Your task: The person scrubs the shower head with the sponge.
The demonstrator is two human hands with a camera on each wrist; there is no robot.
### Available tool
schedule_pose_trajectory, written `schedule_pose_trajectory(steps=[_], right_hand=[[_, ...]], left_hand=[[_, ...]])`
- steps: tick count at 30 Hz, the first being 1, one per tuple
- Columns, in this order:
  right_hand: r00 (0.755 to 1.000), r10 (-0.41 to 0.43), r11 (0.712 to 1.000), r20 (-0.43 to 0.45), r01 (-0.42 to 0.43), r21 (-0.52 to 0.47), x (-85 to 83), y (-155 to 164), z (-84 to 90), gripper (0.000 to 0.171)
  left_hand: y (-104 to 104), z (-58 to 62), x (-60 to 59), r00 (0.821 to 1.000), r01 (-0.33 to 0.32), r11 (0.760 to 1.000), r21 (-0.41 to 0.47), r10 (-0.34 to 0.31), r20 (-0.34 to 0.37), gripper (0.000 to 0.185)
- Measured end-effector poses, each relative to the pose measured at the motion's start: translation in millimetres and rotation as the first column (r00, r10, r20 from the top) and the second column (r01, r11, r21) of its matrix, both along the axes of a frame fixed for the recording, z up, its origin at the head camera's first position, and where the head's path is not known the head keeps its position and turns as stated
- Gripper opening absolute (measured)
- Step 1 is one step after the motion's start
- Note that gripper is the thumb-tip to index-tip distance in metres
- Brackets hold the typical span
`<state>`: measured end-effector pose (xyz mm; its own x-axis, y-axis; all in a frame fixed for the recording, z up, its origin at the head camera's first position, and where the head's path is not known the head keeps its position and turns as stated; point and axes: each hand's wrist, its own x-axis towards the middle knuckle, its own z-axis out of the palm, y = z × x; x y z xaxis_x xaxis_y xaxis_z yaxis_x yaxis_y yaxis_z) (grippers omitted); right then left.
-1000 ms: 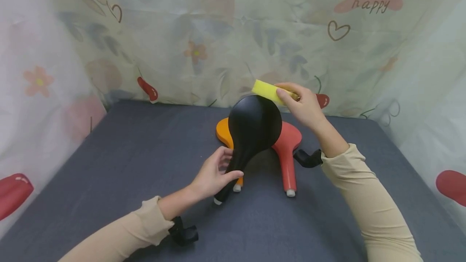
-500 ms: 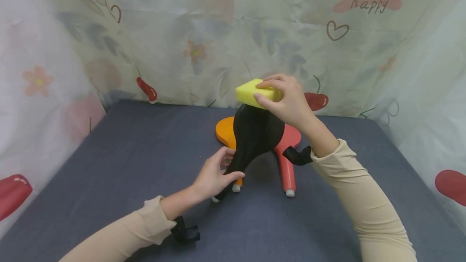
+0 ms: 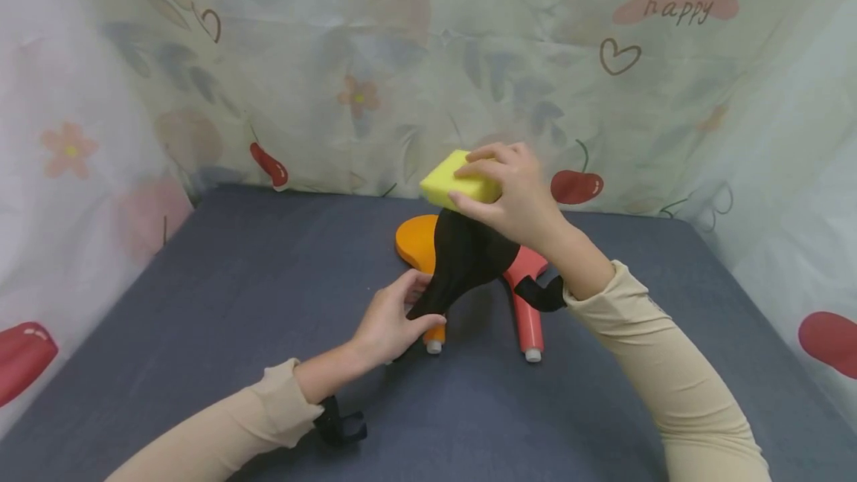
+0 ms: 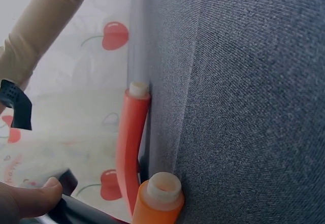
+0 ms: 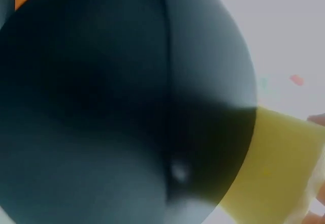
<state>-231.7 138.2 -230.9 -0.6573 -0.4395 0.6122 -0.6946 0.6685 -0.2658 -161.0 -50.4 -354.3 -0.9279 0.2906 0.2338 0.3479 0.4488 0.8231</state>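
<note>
The black paddle [image 3: 469, 259] is just below the right grip [image 3: 518, 195], which pinches a yellow sponge [image 3: 451, 181], and slants down to the left grip [image 3: 393, 320], curled round its handle [image 3: 435, 300].

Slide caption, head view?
Left hand grips a black round-headed object; right hand holds a yellow sponge at its top.

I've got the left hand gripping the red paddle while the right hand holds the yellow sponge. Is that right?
Not quite: the left hand grips the black paddle, not the red paddle, which lies on the table, as the head view shows. The right hand does hold the yellow sponge.
</note>
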Motion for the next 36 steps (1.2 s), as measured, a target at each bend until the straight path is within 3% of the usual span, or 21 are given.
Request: schedule_pose_trajectory(steps=[4,11,16,23,30,36], right_hand=[[0.996,0.046,0.996,-0.080,-0.040,0.076,6.7,-6,-2.6,0.028],[0.974,0.044,0.993,-0.221,-0.017,0.120,7.4,-8,-10.9,0.030],[0.934,0.173,0.967,-0.312,-0.100,0.236,16.9,-16,-27.2,0.029],[0.898,0.301,0.909,-0.320,-0.168,0.381,27.0,-19,-44.7,0.030],[0.902,0.255,0.928,-0.349,-0.127,0.349,23.7,-16,-45.2,0.029],[0.887,0.298,0.907,-0.352,-0.148,0.394,28.1,-16,-51.1,0.031]], left_hand=[[0,0.0,0.1,1.000,-0.004,1.000,-0.011,0.004,-0.008,0.045],[0,0.4,-0.2,1.000,-0.013,1.000,-0.022,0.013,0.000,0.045],[-1,0.1,-0.8,1.000,-0.017,1.000,-0.011,0.017,0.019,0.044],[-1,-0.6,-1.6,1.000,-0.012,1.000,0.003,0.012,0.024,0.045],[0,-0.5,-1.3,0.999,-0.010,1.000,0.006,0.010,0.036,0.040],[0,-0.6,-0.8,0.999,-0.002,1.000,0.008,0.002,0.041,0.042]])
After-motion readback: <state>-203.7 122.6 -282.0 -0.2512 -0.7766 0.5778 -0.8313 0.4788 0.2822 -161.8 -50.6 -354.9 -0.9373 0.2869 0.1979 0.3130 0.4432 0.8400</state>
